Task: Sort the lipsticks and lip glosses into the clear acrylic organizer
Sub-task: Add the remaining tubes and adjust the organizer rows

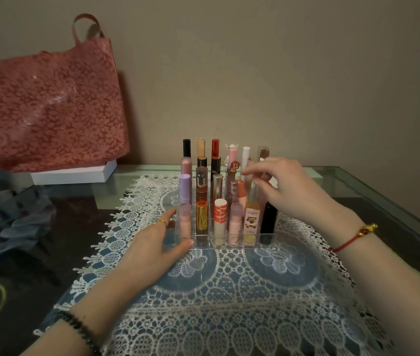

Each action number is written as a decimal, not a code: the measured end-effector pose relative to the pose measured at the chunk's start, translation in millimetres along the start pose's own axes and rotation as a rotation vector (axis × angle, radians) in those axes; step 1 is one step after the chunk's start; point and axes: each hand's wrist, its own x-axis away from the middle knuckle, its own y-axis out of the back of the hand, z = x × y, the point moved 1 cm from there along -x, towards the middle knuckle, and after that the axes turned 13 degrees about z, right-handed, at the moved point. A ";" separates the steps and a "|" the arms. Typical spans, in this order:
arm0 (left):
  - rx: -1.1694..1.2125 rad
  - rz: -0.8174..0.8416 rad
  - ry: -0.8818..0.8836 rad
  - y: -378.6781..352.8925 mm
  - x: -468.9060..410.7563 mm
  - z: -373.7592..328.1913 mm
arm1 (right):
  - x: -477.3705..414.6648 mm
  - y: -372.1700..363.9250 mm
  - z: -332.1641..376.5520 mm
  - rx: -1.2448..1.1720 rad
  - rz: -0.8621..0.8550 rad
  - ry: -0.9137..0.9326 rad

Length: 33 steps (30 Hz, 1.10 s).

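Head view: organizer [255,240] on the counter's [358,186] lace mat [229,291], packed with upright lipsticks [202,218]. Our left hand [152,249] braces its front-left corner, fingers straight. Right hand [286,186] curls over the back-right row; we can't tell its grip.

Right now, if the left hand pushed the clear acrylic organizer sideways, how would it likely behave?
The clear acrylic organizer looks rigid, so it would probably slide as one piece. It sits on a lace mat, which may drag or bunch. Its tall upright lipstick tubes could rattle or lean.
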 end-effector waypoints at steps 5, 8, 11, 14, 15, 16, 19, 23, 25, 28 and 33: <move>0.000 0.013 0.004 -0.3 0.3 1.0 | -9.5 -4.6 3.7 0.104 0.102 -0.007; 0.015 0.016 -0.001 -0.4 0.4 0.9 | -8.1 -5.0 3.5 0.118 0.124 -0.007; 0.014 0.011 -0.003 -0.4 0.2 0.3 | -5.6 -1.9 2.1 0.087 0.099 -0.005; 0.014 0.011 0.002 -0.2 0.5 0.0 | -4.8 -0.2 -1.2 0.048 0.055 -0.023; 0.013 0.010 0.002 -0.1 0.4 -0.1 | -4.9 -0.2 -2.2 0.032 0.040 -0.031; 0.011 0.011 0.003 -0.3 0.4 -0.2 | -4.9 -0.4 -3.1 0.014 0.023 -0.040; 0.013 0.014 0.000 -0.3 0.2 -0.7 | -6.0 -1.2 -4.5 -0.039 -0.021 -0.059; 0.005 0.011 -0.003 -0.5 0.0 -1.2 | -8.7 -3.5 -4.7 -0.119 -0.029 -0.071; 0.002 0.011 0.001 -0.6 -0.1 -1.5 | -9.2 -5.2 -5.2 -0.156 -0.034 -0.081; -0.002 0.011 0.007 -0.4 -0.4 -2.1 | -8.7 -6.4 -6.5 -0.177 -0.042 -0.093; -0.001 0.014 0.017 -0.7 0.1 -2.0 | -8.4 -5.9 -7.3 -0.166 -0.029 -0.085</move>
